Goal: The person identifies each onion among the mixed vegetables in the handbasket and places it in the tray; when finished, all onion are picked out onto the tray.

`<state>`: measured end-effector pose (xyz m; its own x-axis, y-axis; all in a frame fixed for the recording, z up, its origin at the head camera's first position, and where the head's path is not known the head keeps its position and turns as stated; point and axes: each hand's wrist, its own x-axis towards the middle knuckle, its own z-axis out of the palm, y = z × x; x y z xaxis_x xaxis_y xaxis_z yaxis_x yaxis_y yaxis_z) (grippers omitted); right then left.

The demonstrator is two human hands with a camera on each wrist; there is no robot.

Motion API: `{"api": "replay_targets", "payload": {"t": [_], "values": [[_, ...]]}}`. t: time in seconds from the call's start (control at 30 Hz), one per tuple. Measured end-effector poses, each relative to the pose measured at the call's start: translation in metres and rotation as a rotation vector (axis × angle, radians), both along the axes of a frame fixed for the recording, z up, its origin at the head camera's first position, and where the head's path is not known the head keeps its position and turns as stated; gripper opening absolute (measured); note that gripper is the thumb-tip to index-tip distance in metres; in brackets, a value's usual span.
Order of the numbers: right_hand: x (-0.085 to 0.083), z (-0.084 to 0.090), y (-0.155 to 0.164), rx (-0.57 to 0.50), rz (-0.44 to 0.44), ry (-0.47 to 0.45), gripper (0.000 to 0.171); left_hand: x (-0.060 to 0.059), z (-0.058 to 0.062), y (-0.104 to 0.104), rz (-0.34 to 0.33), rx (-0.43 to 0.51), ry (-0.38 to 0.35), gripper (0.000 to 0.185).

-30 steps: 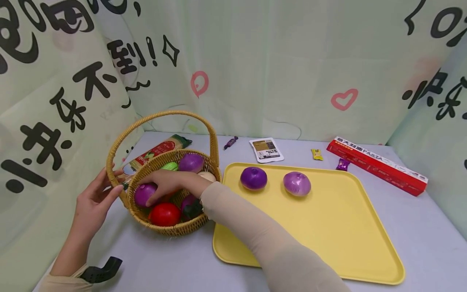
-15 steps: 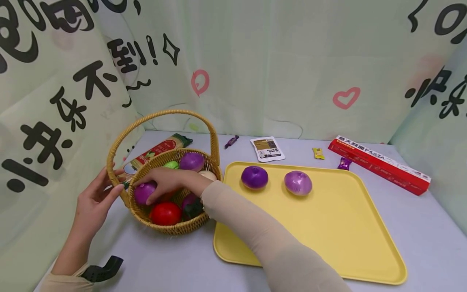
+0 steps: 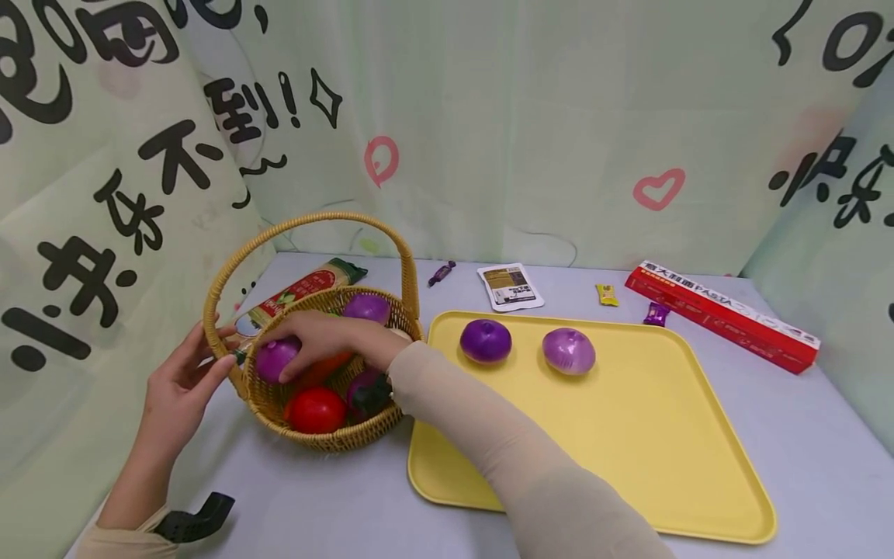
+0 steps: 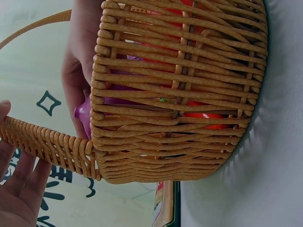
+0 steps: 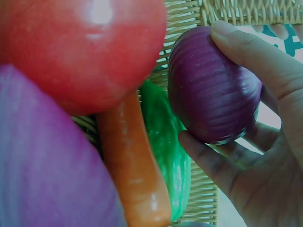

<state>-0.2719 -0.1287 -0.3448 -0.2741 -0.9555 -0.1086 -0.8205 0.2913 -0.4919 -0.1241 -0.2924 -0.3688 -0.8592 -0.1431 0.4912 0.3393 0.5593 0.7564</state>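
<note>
Your right hand (image 3: pixel 328 341) fingers clamp a purple onion (image 5: pixel 213 87) inside the wicker basket (image 3: pixel 328 435); your left hand (image 3: pixel 178 384), fingers apart, seemingly touches its rim.

Woven wicker basket (image 3: pixel 335 435), rough; onion (image 5: pixel 213 87) & tomato (image 3: pixel 316 409) glossy plastic; tray (image 3: pixel 628 450) smooth matt plastic.

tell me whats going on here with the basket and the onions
A person's right hand grips a purple onion inside the wicker basket, while the left hand rests against the basket's handle at its left side. A tomato, a carrot and something green lie in the basket too. Two more purple onions sit apart on the yellow tray beside it.
</note>
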Motion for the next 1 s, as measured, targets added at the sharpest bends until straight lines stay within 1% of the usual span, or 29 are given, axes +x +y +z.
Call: {"api": "replay_targets", "payload": {"t": [0.13,0.3,0.5,0.73,1.0], "values": [[-0.002,0.002,0.004,-0.011,-0.02,0.008,0.062,0.0,-0.001,-0.001,-0.013,0.002,0.012,0.062],[-0.006,0.008,0.015,-0.044,-0.023,0.012,0.061,0.0,-0.001,0.0,-0.008,0.0,0.009,0.062],[-0.011,0.017,0.033,-0.056,-0.058,0.045,0.063,0.001,0.002,0.001,0.008,0.004,-0.01,0.062],[-0.012,0.027,0.053,-0.061,-0.091,0.054,0.064,0.003,0.003,0.002,0.024,0.002,-0.034,0.06],[-0.011,0.038,0.071,-0.054,-0.084,0.083,0.065,0.003,0.002,0.003,0.022,0.01,-0.024,0.06]]}}
